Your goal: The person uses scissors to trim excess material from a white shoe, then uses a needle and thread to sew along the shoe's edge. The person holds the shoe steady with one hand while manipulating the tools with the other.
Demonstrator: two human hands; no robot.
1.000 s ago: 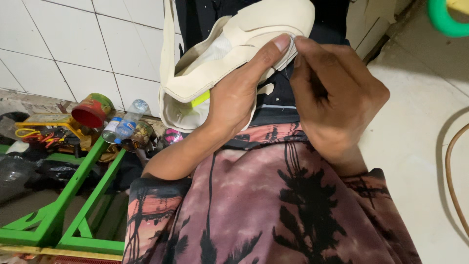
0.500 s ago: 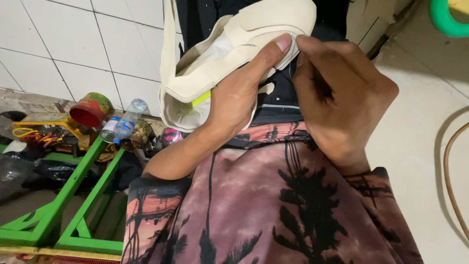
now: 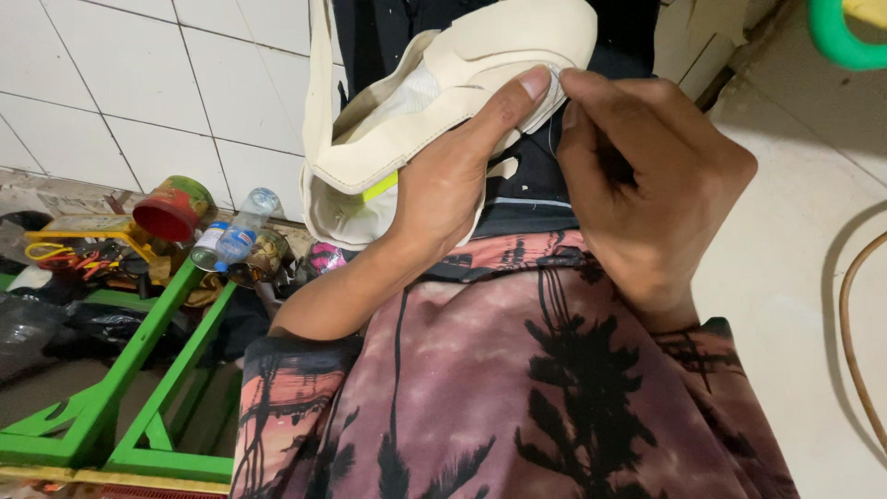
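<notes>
the left hand [image 3: 453,176] grips the cream shoe upper [image 3: 443,83] over the lap, thumb on its edge. the right hand [image 3: 647,176] pinches that edge, fingertips hidden; the upper's top is cut off.

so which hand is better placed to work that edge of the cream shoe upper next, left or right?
Probably right. The right hand has its fingertips pinched at the rim of the cream shoe upper, where a thin thread shows. The left hand is busy bracing the piece, thumb pressed on the same rim.
</notes>
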